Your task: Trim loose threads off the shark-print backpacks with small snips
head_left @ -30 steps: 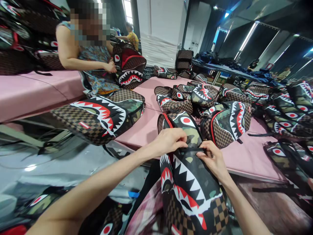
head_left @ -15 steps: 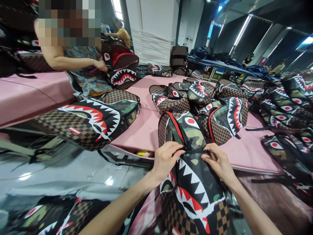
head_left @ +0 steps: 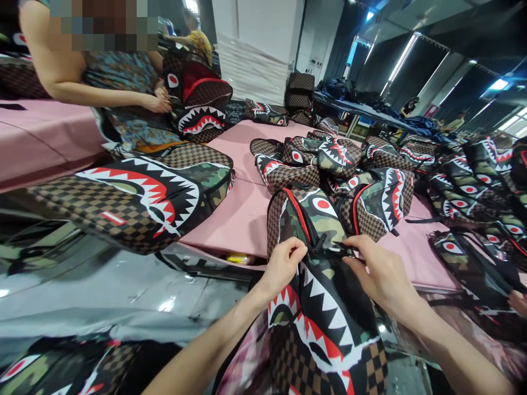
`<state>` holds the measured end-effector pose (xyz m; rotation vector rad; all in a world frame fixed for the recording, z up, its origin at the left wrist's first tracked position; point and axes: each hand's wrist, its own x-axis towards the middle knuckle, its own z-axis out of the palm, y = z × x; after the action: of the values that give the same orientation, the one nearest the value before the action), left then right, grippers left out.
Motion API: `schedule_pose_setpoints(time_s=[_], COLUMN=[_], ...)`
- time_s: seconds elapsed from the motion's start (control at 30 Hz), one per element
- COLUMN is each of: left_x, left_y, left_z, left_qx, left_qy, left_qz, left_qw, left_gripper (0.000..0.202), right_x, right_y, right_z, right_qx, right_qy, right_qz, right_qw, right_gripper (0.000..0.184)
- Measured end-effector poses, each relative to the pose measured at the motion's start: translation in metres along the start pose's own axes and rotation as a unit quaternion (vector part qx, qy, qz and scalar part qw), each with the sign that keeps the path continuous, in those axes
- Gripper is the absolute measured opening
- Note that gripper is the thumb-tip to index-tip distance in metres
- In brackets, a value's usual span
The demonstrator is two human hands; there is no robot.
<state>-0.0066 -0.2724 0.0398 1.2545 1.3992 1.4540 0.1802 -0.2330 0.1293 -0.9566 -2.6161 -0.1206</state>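
A backpack with camouflage, brown check and a shark-mouth print lies in front of me, its upper part on the pink table. My left hand is closed in a pinch beside the dark zip pull; what its fingertips hold is hidden. At the right side of the same seam, my right hand has thumb and forefinger bent around something small and dark that I cannot make out. A pale glint shows near its fingertips. The red-edged zip opening runs up the bag's left side.
Another shark-print backpack lies at the left on the pink table. Several more backpacks are heaped ahead and to the right. A co-worker stands at the back left beside an upright backpack. Another person's hand shows at the right edge.
Both hands gripped a dark strip across the bag before. The left fingers have curled in and lowered slightly; the right hand has turned, its fingertips nearer the zip. The view has shifted slightly.
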Motion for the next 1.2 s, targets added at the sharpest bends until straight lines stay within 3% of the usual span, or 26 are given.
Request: schedule_pose_setpoints(time_s=[0.1, 0.17, 0.5, 0.93, 1.0, 1.1, 1.2], left_x=[0.001, 0.000, -0.004, -0.004, -0.003, 0.001, 0.014], left_y=[-0.004, -0.004, 0.000, 0.001, 0.004, 0.012, 0.024], left_z=[-0.001, -0.001, -0.001, 0.002, -0.007, -0.029, -0.038], left_qx=[-0.026, -0.024, 0.059, 0.091, 0.101, 0.130, 0.221], left_qy=[0.003, 0.006, 0.042, 0.045, 0.040, -0.017, 0.006], left_qz=[-0.010, -0.012, 0.026, 0.062, 0.065, 0.060, 0.134], left_qw=[1.000, 1.000, 0.997, 0.993, 0.992, 0.990, 0.966], left_gripper=[0.022, 0.023, 0.018, 0.025, 0.023, 0.034, 0.046], right_x=[0.015, 0.023, 0.041, 0.042, 0.041, 0.032, 0.016], right_y=[-0.014, -0.021, -0.039, -0.043, -0.034, -0.010, 0.012], right_z=[0.000, 0.001, -0.001, 0.001, 0.000, -0.001, 0.008], right_qx=[-0.074, -0.131, -0.189, -0.180, -0.150, -0.013, 0.175], right_qy=[-0.017, -0.030, -0.119, -0.113, -0.092, 0.004, 0.102], right_qz=[-0.104, -0.133, -0.189, -0.215, -0.192, -0.086, 0.072], right_qw=[0.992, 0.982, 0.956, 0.953, 0.965, 0.996, 0.977], right_gripper=[0.017, 0.014, 0.013, 0.020, 0.019, 0.014, 0.029])
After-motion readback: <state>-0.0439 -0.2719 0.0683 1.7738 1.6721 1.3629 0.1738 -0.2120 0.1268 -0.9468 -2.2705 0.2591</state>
